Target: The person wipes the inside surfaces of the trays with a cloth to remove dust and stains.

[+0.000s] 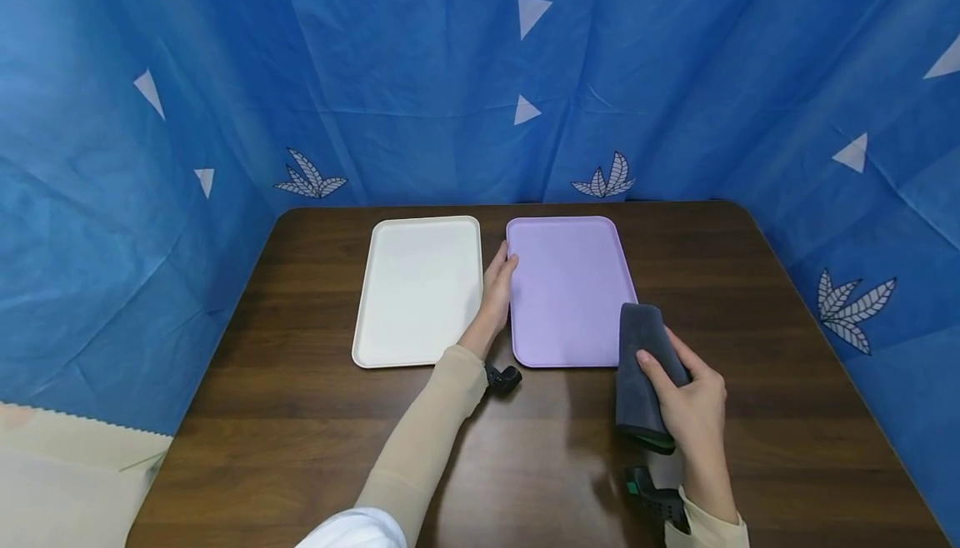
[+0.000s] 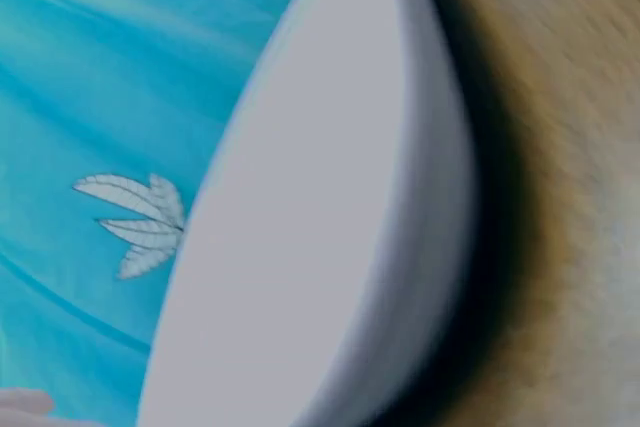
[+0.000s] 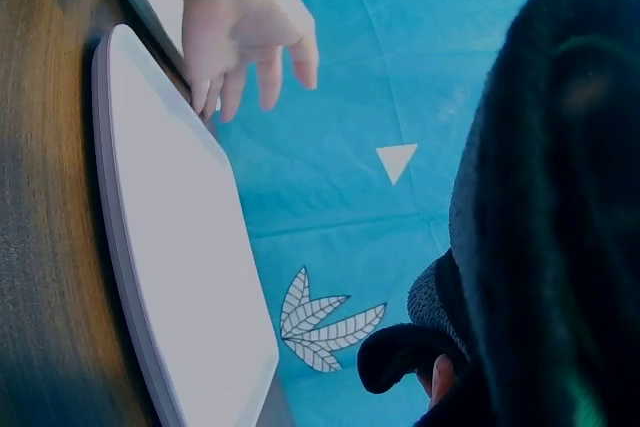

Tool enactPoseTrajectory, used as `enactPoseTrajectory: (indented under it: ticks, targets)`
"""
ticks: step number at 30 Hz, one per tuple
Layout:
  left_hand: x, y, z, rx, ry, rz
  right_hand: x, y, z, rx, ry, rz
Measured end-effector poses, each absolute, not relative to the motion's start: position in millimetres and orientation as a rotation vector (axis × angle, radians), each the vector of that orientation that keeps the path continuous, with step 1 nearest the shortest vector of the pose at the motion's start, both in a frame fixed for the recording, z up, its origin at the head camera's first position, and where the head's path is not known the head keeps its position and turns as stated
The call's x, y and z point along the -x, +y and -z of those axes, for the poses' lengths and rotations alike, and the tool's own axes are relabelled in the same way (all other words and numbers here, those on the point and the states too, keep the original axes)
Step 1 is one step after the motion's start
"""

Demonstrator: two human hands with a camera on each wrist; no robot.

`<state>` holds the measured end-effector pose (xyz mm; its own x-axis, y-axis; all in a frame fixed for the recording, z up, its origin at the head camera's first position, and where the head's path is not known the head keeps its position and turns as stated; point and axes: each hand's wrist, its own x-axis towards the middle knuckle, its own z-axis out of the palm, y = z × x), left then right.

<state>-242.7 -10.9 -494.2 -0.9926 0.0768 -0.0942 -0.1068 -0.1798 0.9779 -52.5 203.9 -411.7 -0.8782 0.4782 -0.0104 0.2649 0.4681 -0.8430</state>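
A folded dark grey cloth [image 1: 647,377] is in my right hand [image 1: 693,406], thumb on its top and fingers along its right side. It overlaps the lower right corner of the purple tray [image 1: 570,290] in the head view. In the right wrist view the cloth [image 3: 560,217] looms large at the right, with a fingertip below its fold. My left hand [image 1: 495,290] lies between the white tray [image 1: 420,290] and the purple one, fingers extended, fingertips right at the purple tray's left rim. Fingers of the left hand [image 3: 245,47] also show spread in the right wrist view.
Both trays lie side by side on a dark wooden table [image 1: 300,415], their inner surfaces bare. A blue curtain [image 1: 450,73] with white leaves and triangles hangs behind the table and along its sides. Pale fabric [image 1: 67,481] shows at the lower left.
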Motion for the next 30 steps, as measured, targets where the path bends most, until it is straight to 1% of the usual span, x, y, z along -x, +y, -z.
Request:
enactPoseTrajectory:
  ticks: [6, 10, 14, 19, 25, 30]
  targets:
    - [225.5, -34.2, 474.3, -0.027, 2.023, -2.394, 52.1, 202.6, 412.1, 0.645, -2.511, -1.355]
    - [207.8, -60.5, 466.1, 0.014, 2.051, -2.551, 51.9, 201.6, 412.1, 0.633, -2.521, -1.360]
    - [193.2, -95.2, 461.7, 0.144, 2.103, -2.705, 52.1, 200.3, 411.6, 0.625, -2.523, -1.356]
    - [184.7, -142.8, 456.3, 0.287, 2.323, -2.769, 52.6, 198.3, 411.3, 0.619, -2.520, -1.367]
    - [179.2, -190.9, 460.9, 0.465, 2.492, -2.725, 52.8, 197.2, 410.8, 0.623, -2.529, -1.408]
    - [173.9, -212.3, 467.7, 0.608, 2.456, -2.622, 53.3, 195.9, 410.0, 0.629, -2.536, -1.413]
